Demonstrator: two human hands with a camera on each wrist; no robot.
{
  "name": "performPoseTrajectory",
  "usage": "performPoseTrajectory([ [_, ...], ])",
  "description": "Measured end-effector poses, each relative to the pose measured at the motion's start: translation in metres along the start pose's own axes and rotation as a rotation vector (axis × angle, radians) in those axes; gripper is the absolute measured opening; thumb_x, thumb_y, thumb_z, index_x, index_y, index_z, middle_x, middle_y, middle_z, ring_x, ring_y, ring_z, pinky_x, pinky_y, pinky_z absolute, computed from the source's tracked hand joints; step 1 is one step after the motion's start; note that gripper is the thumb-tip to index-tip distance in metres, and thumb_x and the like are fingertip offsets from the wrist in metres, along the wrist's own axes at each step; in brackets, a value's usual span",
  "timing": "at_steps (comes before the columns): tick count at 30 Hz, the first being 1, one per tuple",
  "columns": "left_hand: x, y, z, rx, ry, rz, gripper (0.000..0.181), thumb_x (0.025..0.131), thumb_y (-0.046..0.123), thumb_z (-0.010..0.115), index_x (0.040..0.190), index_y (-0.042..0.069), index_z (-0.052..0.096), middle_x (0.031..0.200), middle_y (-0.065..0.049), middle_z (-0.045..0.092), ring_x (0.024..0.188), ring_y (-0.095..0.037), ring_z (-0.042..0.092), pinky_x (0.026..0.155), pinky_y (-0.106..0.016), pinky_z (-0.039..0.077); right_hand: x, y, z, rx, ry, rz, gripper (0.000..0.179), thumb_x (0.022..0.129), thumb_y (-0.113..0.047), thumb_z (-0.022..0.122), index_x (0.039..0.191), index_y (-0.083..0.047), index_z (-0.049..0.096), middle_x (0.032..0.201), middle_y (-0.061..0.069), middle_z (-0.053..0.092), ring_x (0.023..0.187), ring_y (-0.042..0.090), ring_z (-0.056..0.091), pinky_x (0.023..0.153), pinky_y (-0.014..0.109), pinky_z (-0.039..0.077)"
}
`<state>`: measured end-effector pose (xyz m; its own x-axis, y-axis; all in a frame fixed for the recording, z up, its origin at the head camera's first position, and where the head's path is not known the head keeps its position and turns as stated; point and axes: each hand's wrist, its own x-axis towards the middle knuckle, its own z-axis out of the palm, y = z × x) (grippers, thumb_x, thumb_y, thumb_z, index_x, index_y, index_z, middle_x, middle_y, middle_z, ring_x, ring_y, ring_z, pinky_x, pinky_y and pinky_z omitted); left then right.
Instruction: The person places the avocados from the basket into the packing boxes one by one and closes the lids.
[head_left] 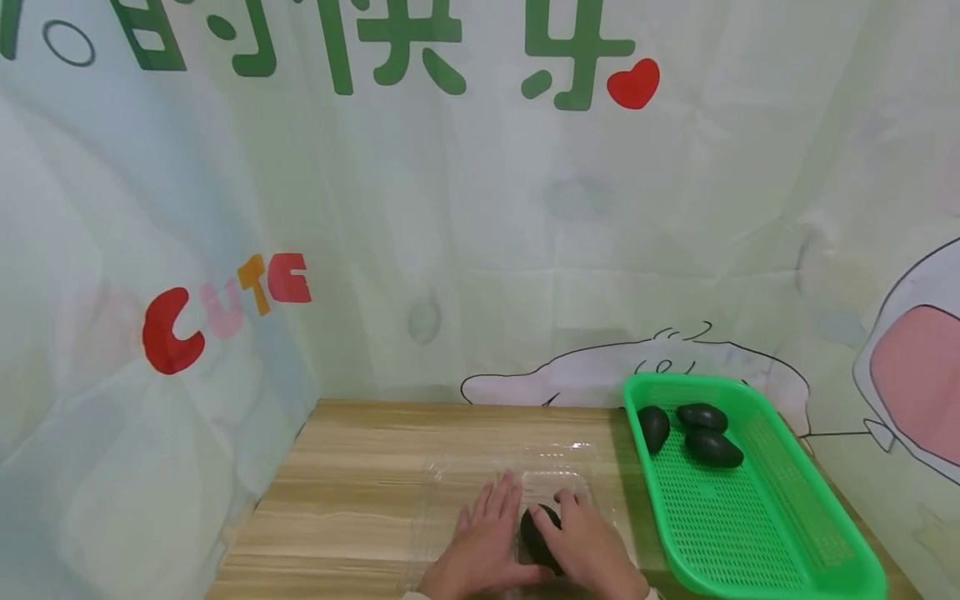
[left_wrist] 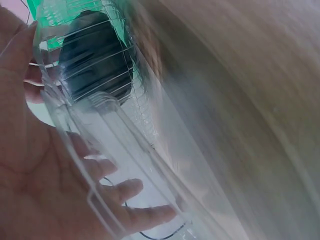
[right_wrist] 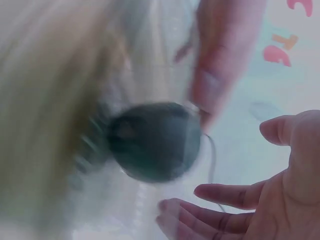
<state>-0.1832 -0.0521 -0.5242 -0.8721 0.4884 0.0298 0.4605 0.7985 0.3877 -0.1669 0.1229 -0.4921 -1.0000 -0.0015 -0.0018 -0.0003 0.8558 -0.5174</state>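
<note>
A dark avocado (head_left: 534,540) sits in a clear plastic clamshell container (head_left: 438,502) spread out on the table. My left hand (head_left: 486,537) lies over the container's left part, fingers straight and spread; its thumb reaches toward the near end of the avocado. From the right, my right hand (head_left: 592,540) leans over the same avocado, its thumb touching the side. In the right wrist view, the other right fingers (right_wrist: 225,195) are loosely bent and stand apart from the avocado (right_wrist: 155,142). Clear plastic covers part of the avocado (left_wrist: 95,57) in the left wrist view.
A green plastic basket (head_left: 750,542) stands at the right of the wooden table (head_left: 345,475). In its far left part lie three more avocados: one by the wall (head_left: 653,429), one behind (head_left: 702,417), one in front (head_left: 713,449). A printed cloth backdrop (head_left: 480,208) hangs behind.
</note>
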Motion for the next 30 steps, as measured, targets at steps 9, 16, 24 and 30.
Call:
performPoseTrajectory([
  [9, 0.0, -0.001, -0.001, -0.06, 0.021, 0.003, 0.128, 0.07, 0.081, 0.071, 0.16, 0.002, 0.024, 0.168, -0.017, 0.019, 0.149, -0.048, 0.024, 0.104, -0.076, 0.033, -0.007, 0.004, -0.065, -0.095, 0.059, -0.031, 0.068, 0.1, -0.061, 0.049, 0.127, 0.0, 0.063, 0.121, 0.016, 0.069, 0.107, 0.036, 0.068, 0.085, 0.055, 0.055],
  [16, -0.002, -0.001, -0.001, -0.068, 0.014, 0.012, 0.128, 0.07, 0.081, 0.07, 0.16, 0.003, 0.023, 0.169, -0.017, 0.018, 0.149, -0.049, 0.024, 0.105, -0.077, 0.031, 0.003, 0.027, -0.111, -0.111, 0.157, -0.053, 0.062, 0.101, -0.053, 0.054, 0.126, 0.003, 0.06, 0.114, 0.019, 0.069, 0.098, 0.035, 0.068, 0.07, 0.048, 0.055],
  [24, -0.004, -0.001, -0.003, -0.065, 0.025, 0.016, 0.126, 0.069, 0.078, 0.074, 0.158, 0.001, 0.028, 0.168, -0.016, 0.02, 0.148, -0.048, 0.028, 0.104, -0.076, 0.033, 0.039, 0.079, -0.162, -0.328, 0.129, -0.094, 0.055, 0.099, -0.046, 0.06, 0.121, 0.005, 0.059, 0.09, 0.011, 0.066, 0.068, 0.022, 0.059, 0.05, 0.038, 0.044],
  [30, -0.006, -0.002, -0.004, -0.061, 0.019, 0.019, 0.126, 0.07, 0.079, 0.072, 0.159, 0.001, 0.027, 0.168, -0.016, 0.02, 0.148, -0.048, 0.028, 0.104, -0.076, 0.034, 0.06, 0.121, -0.175, -0.418, 0.115, -0.148, 0.053, 0.094, -0.042, 0.067, 0.115, 0.006, 0.057, 0.089, 0.015, 0.064, 0.074, 0.031, 0.062, 0.053, 0.045, 0.048],
])
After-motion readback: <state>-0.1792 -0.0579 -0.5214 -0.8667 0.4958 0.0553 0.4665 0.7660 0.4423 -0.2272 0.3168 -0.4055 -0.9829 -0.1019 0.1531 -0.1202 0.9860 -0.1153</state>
